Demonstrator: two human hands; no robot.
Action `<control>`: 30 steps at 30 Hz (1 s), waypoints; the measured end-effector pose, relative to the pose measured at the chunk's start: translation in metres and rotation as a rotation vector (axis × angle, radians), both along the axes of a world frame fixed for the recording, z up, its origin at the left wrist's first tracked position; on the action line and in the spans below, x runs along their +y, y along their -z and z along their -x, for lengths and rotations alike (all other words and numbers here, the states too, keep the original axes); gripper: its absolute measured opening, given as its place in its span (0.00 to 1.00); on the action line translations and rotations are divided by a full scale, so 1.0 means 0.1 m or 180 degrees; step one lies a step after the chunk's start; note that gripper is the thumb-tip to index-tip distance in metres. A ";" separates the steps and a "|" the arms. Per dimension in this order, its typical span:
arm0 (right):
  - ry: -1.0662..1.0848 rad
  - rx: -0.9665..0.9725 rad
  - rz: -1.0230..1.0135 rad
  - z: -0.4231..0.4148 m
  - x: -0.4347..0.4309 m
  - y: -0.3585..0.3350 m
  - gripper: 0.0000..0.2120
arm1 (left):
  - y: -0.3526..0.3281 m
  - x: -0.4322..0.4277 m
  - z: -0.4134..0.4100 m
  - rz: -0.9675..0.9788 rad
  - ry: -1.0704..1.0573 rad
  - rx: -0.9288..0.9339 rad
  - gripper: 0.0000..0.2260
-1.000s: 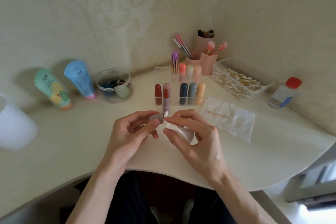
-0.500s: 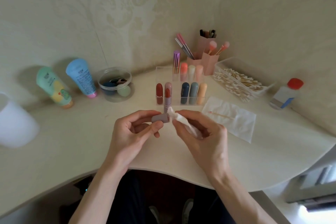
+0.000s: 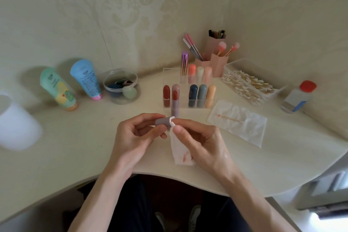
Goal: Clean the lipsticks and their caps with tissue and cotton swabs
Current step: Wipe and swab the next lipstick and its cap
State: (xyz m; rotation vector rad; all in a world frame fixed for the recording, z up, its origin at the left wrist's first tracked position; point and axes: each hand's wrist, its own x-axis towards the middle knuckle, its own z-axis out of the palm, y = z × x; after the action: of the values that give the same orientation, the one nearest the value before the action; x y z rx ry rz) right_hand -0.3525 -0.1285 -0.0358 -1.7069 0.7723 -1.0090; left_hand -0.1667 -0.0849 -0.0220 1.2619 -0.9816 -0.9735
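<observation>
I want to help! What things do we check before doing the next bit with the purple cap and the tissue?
1. Cap held firmly: the left hand grips the purple cap. Ok.
2. Tissue in place: the right hand pinches the tissue, with its twisted tip at the cap's mouth. Ok.
3. Inside of the cap clean: hidden. Cannot tell.
4. Tissue clean: its hanging end has red smears. Not ok.
5. Open lipstick safe: it stands upright on the desk, just behind the hands. Ok.
6. Fresh cotton swabs ready: the box holds plenty. Ok.
</observation>
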 end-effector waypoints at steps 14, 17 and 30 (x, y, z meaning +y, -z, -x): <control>0.0098 -0.0177 0.0123 -0.02 -0.02 -0.02 0.05 | -0.05 0.01 -0.02 -0.0180 0.0498 -0.0074 0.11; 0.0332 -0.0150 0.0322 -0.01 0.01 -0.03 0.07 | -0.05 0.00 0.00 -0.0197 0.0663 -0.0264 0.13; 0.0289 -0.0032 -0.0039 0.00 -0.06 0.04 0.06 | 0.00 -0.02 -0.05 -0.0033 0.0618 -0.0303 0.10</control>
State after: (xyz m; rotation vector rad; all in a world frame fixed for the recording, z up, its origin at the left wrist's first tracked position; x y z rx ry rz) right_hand -0.3521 -0.1344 -0.0393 -1.6676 0.8542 -1.0715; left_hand -0.1619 -0.0867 -0.0224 1.2476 -1.1915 -1.0764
